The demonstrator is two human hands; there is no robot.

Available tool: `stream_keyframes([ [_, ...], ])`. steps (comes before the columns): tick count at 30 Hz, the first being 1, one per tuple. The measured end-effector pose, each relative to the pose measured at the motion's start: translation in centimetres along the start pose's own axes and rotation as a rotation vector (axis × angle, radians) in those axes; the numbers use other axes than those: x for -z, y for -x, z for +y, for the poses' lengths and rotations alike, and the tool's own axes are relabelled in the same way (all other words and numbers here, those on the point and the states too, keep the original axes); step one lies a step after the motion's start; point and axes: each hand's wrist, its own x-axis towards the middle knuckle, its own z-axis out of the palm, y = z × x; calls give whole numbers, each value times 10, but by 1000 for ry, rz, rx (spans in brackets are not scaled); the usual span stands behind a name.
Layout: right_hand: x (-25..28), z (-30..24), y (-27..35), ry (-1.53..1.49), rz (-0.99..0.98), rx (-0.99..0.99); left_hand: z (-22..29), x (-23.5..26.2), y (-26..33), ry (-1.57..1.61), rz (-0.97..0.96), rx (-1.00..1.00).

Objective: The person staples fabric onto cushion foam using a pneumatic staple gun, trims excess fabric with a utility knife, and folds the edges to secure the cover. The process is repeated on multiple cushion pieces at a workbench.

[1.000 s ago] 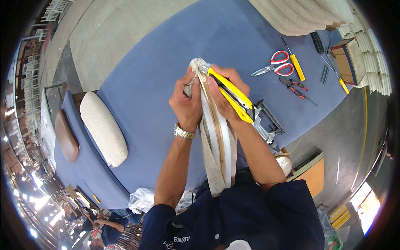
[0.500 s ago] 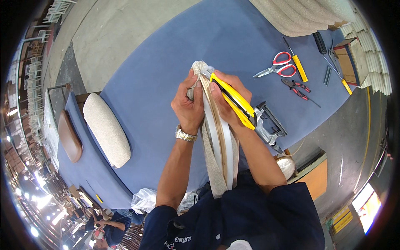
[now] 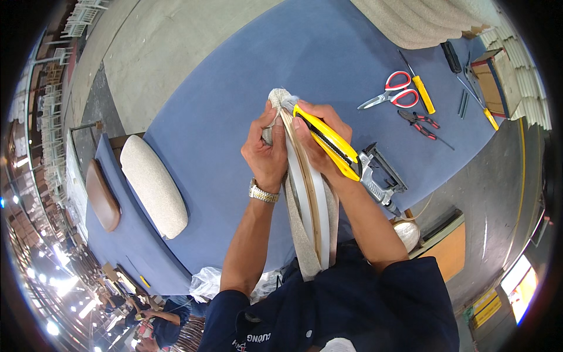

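Note:
A curved padded panel [image 3: 315,217] stands on edge between my forearms, its wooden core showing between white foam and loose beige fabric. My left hand [image 3: 267,146] is closed on the fabric [image 3: 278,95] at the panel's far end, thumb pressed along the edge. In my right hand [image 3: 324,135] is a yellow utility knife [image 3: 328,141], its blade end at the fabric by the panel's tip. The blade itself is hard to make out there. Just right of that hand, a silver staple gun [image 3: 378,176] lies on the blue table [image 3: 234,76].
Red-handled scissors [image 3: 396,94], a yellow screwdriver [image 3: 422,94] and pliers [image 3: 418,123] lie at the right. A beige cushion [image 3: 153,185] and a brown one [image 3: 102,193] rest at the left. Folded beige fabric [image 3: 410,20] covers the far right corner. Clear plastic [image 3: 206,281] sits near my body.
The view has shifted slightly. The knife's tip end has moved a little at the panel's corner; both hands keep their grip.

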Motion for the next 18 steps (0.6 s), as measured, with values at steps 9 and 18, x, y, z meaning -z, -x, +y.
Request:
stream_keyframes([
  [9,4,-4,-6,19,-65,-49,-1,-2,-1,-56,19,-8],
  [18,9,-2,1,28,-135,-22,5,0,-3,-178,43,-10],
])
